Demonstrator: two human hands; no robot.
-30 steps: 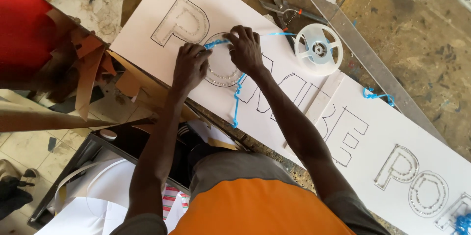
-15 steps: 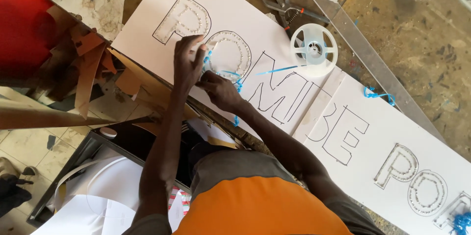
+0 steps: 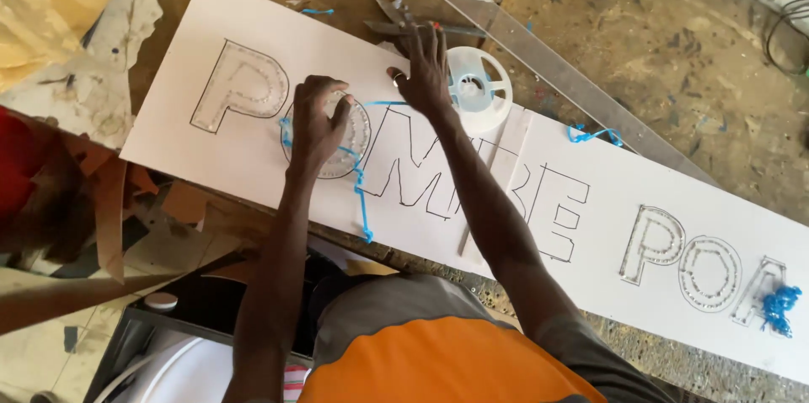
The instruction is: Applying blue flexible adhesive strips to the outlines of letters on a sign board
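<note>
Left hand [image 3: 316, 121] pressed, fingers curled, on blue strand [image 3: 361, 192] at the round letter near white signboard's [image 3: 253, 167] front edge, right hand [image 3: 425, 74] spread, seemingly empty, by white spool [image 3: 480, 90]: risk of strand snagging, pulling loose.

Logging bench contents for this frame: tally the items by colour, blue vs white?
Blue: 3 - wire under the left hand, scrap past the reel, bundle at the sign's far end
White: 2 - sign board, plastic reel by the right hand
Total: 5
</note>
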